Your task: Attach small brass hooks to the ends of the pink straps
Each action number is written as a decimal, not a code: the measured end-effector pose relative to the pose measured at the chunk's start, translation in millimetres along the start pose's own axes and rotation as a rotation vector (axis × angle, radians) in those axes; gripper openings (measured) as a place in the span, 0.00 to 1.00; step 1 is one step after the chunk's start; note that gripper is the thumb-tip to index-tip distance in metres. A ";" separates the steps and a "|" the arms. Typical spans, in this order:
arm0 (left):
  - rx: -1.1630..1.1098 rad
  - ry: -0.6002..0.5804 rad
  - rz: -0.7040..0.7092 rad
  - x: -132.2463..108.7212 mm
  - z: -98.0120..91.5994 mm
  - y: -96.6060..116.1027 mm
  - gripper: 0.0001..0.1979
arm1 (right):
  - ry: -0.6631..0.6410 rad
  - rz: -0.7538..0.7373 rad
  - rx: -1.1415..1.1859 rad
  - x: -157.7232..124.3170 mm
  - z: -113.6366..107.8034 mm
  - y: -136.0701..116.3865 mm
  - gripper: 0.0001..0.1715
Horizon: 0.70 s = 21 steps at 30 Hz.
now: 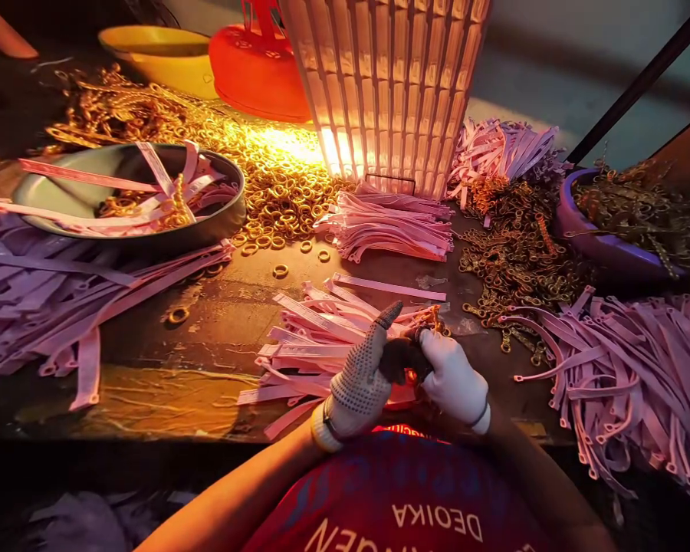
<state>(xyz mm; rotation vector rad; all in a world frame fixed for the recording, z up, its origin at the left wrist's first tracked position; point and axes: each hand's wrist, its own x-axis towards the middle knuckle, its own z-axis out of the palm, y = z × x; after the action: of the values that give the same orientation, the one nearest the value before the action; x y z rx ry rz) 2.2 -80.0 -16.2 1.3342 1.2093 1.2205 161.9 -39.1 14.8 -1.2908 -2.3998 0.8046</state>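
Close to my body, my two gloved hands meet in front of a pile of pink straps (pixel 316 345). My left hand (pixel 363 372), in a dotted grey glove with dark fingers, has its thumb raised and its other fingers curled. Against it my right hand (pixel 454 376), white across the back, is closed with its fingertips hidden. A short gold chain piece (pixel 435 316) shows just above the right fingers; whether it is held I cannot tell. Between the hands is a small orange glint, too hidden to name. One single strap (pixel 389 287) lies just beyond the pile.
Gold rings (pixel 281 199) are heaped under a red lamp (pixel 258 73), beside an upright ribbed panel (pixel 388 92). A grey bowl (pixel 238 203) stands left, a purple basin (pixel 572 215) of chains right. More straps (pixel 638 376) hang over the right edge. Behind stands a yellow bowl (pixel 155 54).
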 end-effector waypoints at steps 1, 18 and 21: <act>0.086 -0.003 0.012 1.7 -2.4 -0.5 0.34 | -0.028 0.044 -0.124 -1.9 -1.3 -0.6 0.07; -0.063 -0.257 -0.190 68.9 12.6 30.7 0.21 | 0.338 0.200 0.203 -17.8 8.3 22.4 0.14; 0.622 -0.396 0.052 125.0 20.7 10.7 0.16 | 0.526 0.242 0.346 -16.4 7.4 55.1 0.14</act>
<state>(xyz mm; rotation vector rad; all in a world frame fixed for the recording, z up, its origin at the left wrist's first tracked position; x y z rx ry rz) 26.3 43.4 3.3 1.9586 1.3111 0.5708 204.0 -31.1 -24.2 -1.4417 -1.6404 0.7790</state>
